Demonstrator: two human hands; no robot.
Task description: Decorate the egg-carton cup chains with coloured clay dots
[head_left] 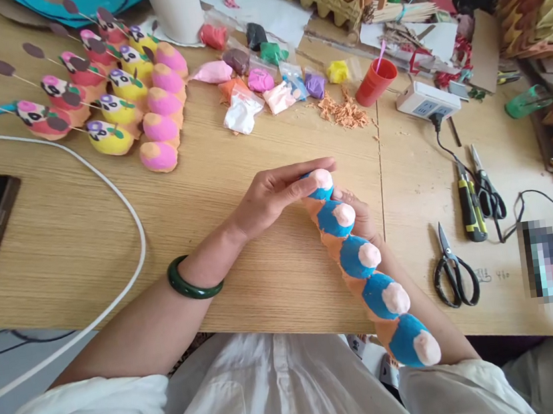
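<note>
A strip cut from an orange egg carton slants from the middle of the desk toward my right sleeve, tilted with its domes facing me. Blue clay covers each dome, and a pale pink clay lump sits on every one. At the far end my left hand grips the strip, its thumb against the pink lump and its fingers stretched along the far side. My right hand holds it from behind and the right; most of those fingers are hidden. A dark green bangle circles my left wrist.
Decorated carton strips with red, yellow and pink clay domes stand back left. Clay bags, orange crumbs and a red cup lie beyond my hands. Scissors, a cutter and a power strip are right; a white cable curves left.
</note>
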